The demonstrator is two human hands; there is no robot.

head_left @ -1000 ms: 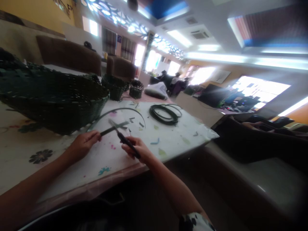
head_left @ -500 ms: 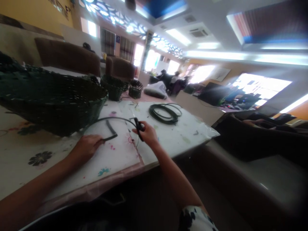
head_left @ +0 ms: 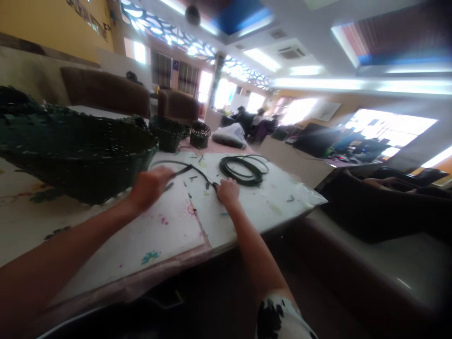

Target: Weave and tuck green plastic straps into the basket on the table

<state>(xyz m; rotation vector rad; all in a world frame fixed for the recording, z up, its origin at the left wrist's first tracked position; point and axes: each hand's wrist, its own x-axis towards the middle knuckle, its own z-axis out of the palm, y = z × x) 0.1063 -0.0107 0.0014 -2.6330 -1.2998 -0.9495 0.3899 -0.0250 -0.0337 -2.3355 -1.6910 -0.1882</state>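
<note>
Nearest: left hand (head_left: 150, 187), lifted off the worktop (head_left: 169, 233) and further in than a second ago, with its fingers pinched shut on one end of a dark green flat strip (head_left: 201, 173). Right hand (head_left: 228, 193), a second ago near the edge with black scissors raised to the strip, now lies well forward, knuckles up, fingers curled under at the strip's other end. A dark tip shows there; whether it is strip or scissors, and how tight the grip is, cannot be told. The strip, earlier a wide loop, now runs as a low arc between the two hands above the white flower-printed cover: the cutting pose is replaced by a two-handed hold. Short dark offcuts (head_left: 192, 178) are scattered under the arc. Just beyond the right hand, not touching it: a coil of dark green cord (head_left: 242, 170). Left, close to the left hand: a large dark woven basket (head_left: 81, 150), crowding that side. Farther: a small dark woven basket (head_left: 167, 133), a smaller round basket (head_left: 199, 134), a grey cushion (head_left: 229, 135), brown sofas (head_left: 106, 92), and blurred seated people (head_left: 254, 123).
</note>
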